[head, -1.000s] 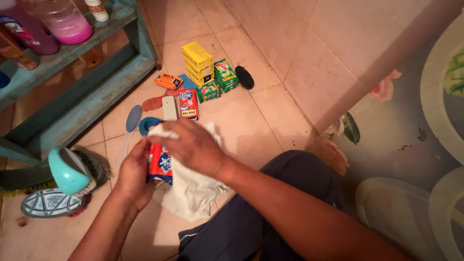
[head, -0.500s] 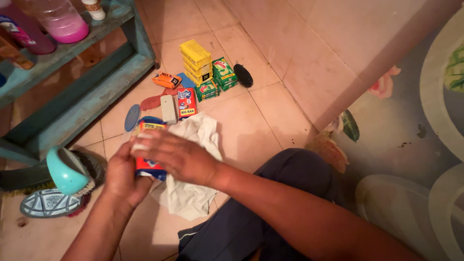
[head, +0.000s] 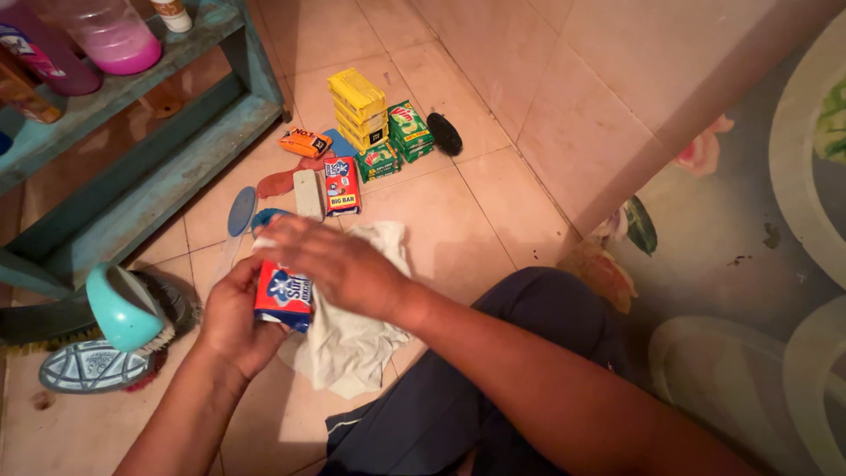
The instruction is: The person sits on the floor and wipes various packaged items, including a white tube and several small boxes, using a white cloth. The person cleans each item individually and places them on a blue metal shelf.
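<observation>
Shelf: a teal painted wooden shelf (head: 150,115) stands at far left, carrying a clear plastic bottle of pink liquid (head: 110,35).
Brushes: a teal-handled scrubbing brush (head: 132,308) lies on the beige tiled floor (head: 458,229) beneath the shelf, just above a flat blue patterned oval brush (head: 84,366).
Left hand: the left hand (head: 233,317) is curled around a red and blue wrapped soap bar (head: 284,295), fingers closed on its left side and underside, holding it above the floor.
Right hand: the right hand (head: 339,264) lies over the top of that soap bar, fingers pressed flat, with a crumpled white cloth (head: 352,335) bunched beneath the palm and hanging down to the floor.
Floor pile: beyond the hands lie a second red and blue wrapped soap bar (head: 340,187), a grey-white unwrapped bar (head: 307,194) touching it, and a small orange wrapped bar (head: 306,143).
Stacks: a stack of yellow wrapped soap bars (head: 358,110) stands beside a stack of green wrapped soap bars (head: 407,134).
Dark item: a black oval brush (head: 444,135) lies just right of the green stack, near the wall.
Leg: a dark blue trouser leg (head: 493,353) fills the lower right.
</observation>
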